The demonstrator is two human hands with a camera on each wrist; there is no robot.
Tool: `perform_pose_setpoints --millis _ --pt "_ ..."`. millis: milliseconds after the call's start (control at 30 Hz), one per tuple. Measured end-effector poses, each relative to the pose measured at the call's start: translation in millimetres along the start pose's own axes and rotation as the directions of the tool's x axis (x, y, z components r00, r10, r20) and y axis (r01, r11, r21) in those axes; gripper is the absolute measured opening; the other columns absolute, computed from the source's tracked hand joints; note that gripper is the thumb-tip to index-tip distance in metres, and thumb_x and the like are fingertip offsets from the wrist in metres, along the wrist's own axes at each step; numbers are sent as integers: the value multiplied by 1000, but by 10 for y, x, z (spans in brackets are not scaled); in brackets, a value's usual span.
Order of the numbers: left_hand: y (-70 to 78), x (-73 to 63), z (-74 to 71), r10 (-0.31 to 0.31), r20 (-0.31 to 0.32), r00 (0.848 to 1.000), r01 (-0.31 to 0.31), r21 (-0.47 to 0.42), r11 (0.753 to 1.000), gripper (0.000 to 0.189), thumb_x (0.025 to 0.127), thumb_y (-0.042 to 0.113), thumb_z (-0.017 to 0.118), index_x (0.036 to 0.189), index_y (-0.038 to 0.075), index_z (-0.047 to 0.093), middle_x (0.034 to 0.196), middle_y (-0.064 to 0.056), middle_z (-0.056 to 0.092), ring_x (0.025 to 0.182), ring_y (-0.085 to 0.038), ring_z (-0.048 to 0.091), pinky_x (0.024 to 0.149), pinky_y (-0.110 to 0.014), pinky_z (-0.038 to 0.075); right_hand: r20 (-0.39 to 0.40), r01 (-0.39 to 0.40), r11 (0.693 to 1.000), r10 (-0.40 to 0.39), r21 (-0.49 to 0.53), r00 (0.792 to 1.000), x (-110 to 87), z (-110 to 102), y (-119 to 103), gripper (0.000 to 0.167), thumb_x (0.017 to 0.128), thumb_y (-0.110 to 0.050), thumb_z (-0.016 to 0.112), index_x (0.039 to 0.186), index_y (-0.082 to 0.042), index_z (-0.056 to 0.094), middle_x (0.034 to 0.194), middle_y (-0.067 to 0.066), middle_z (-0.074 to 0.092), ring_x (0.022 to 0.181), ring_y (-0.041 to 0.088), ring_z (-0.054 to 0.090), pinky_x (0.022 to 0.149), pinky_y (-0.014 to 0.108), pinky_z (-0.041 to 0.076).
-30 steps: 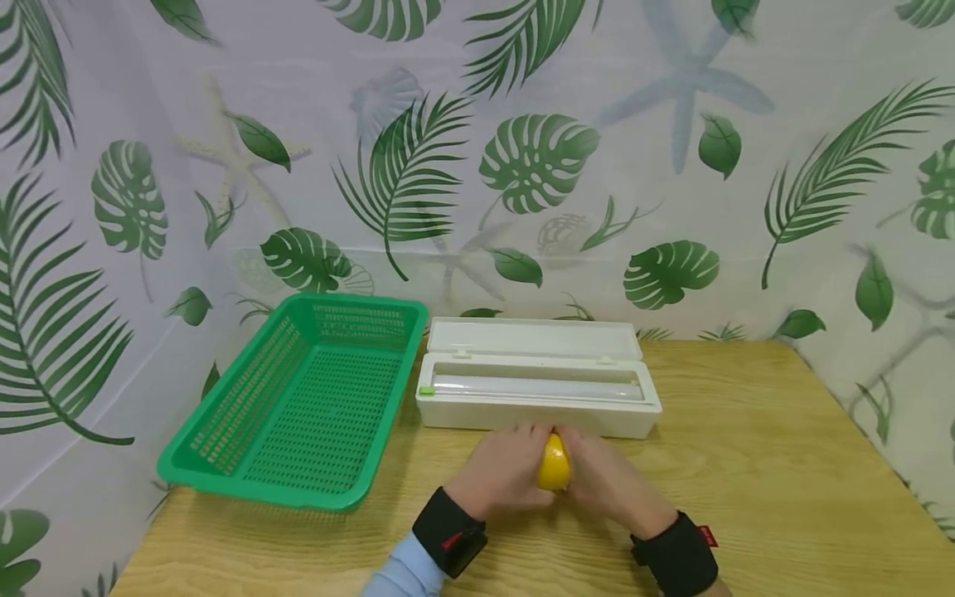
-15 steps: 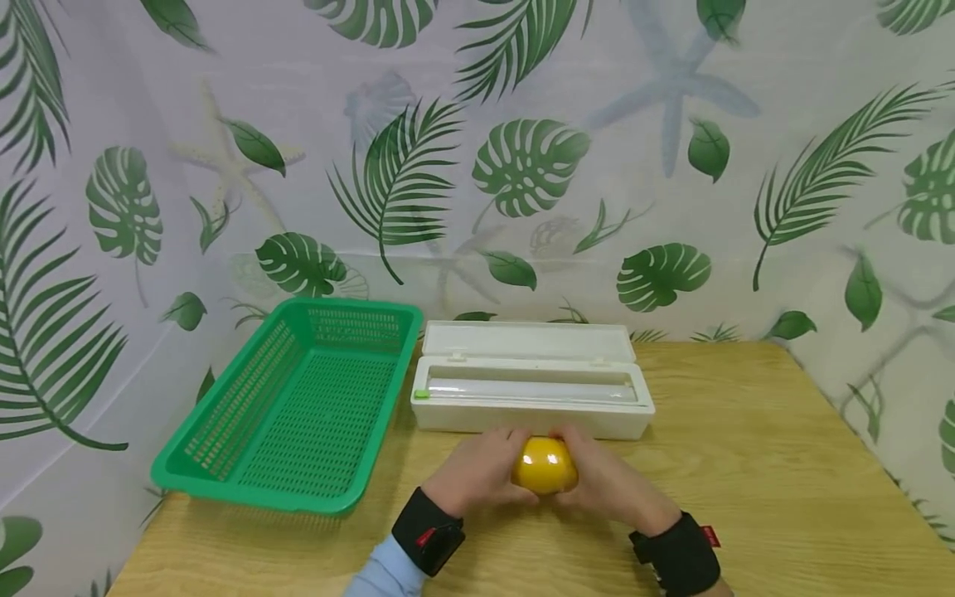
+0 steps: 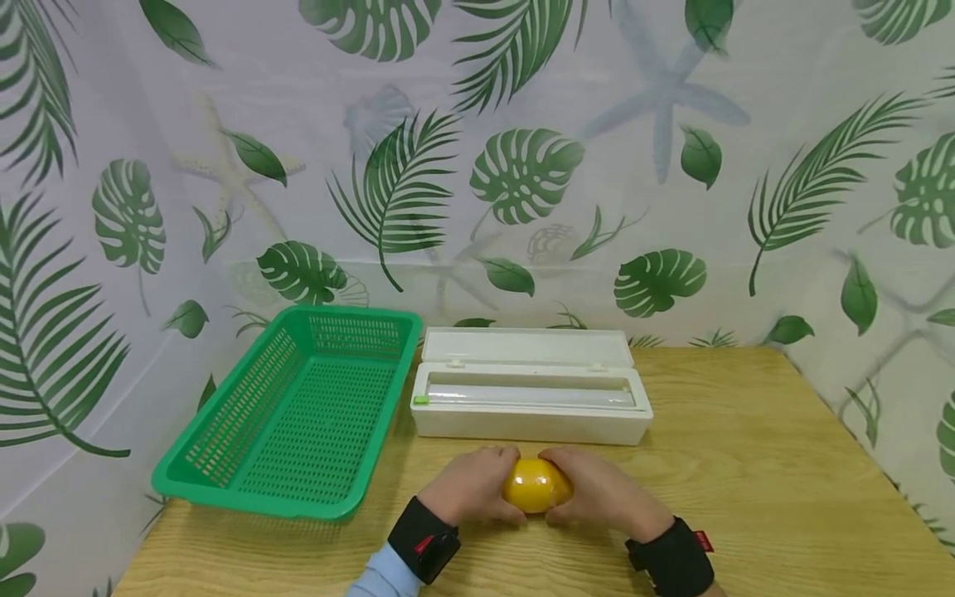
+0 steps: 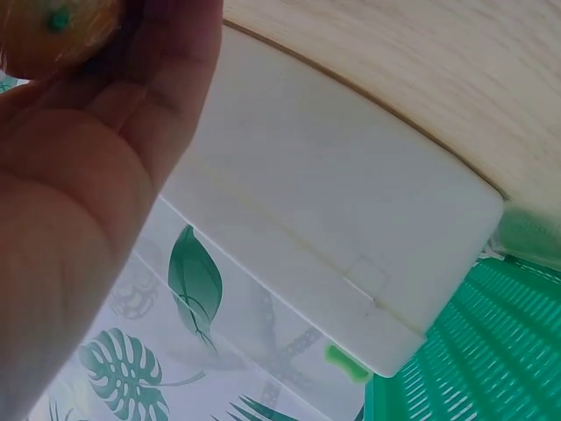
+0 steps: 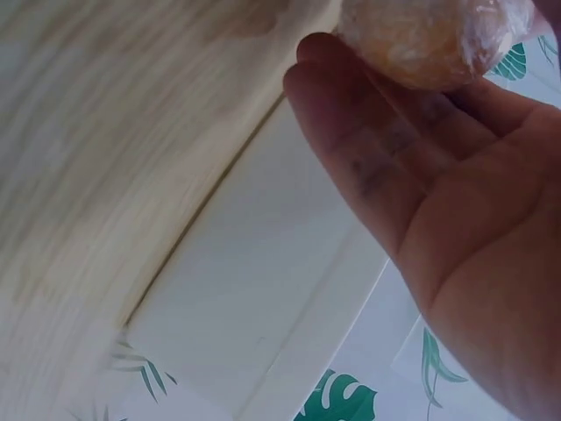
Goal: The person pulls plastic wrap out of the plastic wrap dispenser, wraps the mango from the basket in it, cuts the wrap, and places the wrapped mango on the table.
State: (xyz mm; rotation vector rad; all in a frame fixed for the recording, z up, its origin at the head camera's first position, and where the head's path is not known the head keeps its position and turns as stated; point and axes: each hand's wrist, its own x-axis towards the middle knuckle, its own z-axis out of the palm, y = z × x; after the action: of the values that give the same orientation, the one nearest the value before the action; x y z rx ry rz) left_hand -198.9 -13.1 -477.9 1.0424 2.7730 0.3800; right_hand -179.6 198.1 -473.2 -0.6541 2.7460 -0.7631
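Note:
An orange (image 3: pixel 535 486) wrapped in shiny cling film is held between both hands, in front of the white cling film box. My left hand (image 3: pixel 474 486) grips its left side, fingers behind and thumb at the near side. My right hand (image 3: pixel 601 489) holds its right side the same way. In the left wrist view the orange (image 4: pixel 54 33) shows a green stem spot beside the left palm. Crinkled film covers the orange (image 5: pixel 429 39) over the curved fingers of the right hand (image 5: pixel 438 193). The lid of the cling film box (image 3: pixel 531 425) is up, showing a clear roll inside.
A green plastic basket (image 3: pixel 257 500) stands on the left of the wooden table (image 3: pixel 746 481). The box's raised lid (image 3: pixel 526 347) leans toward the leaf-printed backdrop (image 3: pixel 448 207). A small green slider (image 3: pixel 421 400) sits at the box's left end.
The orange has been turned between the hands, from mostly covered to showing its broad face. Both hands have spread apart and shifted slightly left and nearer. Basket and box stay put.

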Motion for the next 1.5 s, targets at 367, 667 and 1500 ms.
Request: perform_pose_setpoints --millis 367,667,1500 --pt "-19 4 42 10 -23 1000 -10 27 1000 65 77 48 82 124 12 53 105 -1 63 88 -10 58 74 -25 51 0 -7 1000 7 20 1000 -52 -55 -11 76 75 -17 87 137 7 51 127 17 62 111 30 61 95 49 49" --pt "-16 -10 44 -2 -21 1000 2 31 1000 68 78 48 81 127 12 52 111 -3 63 93 -14 58 76 -28 52 57 49 994 -55 98 997 -60 -105 51 79 82 -28 82 141 9 46 129 15 62 107 20 59 93 44 50" --pt "-24 -8 37 -4 3 1000 4 32 999 75 80 48 80 137 11 48 124 -5 61 107 -18 60 88 -31 52 108 116 977 -137 180 985 -131 -184 130 67 92 -20 71 146 7 42 136 15 59 105 14 57 88 31 52"
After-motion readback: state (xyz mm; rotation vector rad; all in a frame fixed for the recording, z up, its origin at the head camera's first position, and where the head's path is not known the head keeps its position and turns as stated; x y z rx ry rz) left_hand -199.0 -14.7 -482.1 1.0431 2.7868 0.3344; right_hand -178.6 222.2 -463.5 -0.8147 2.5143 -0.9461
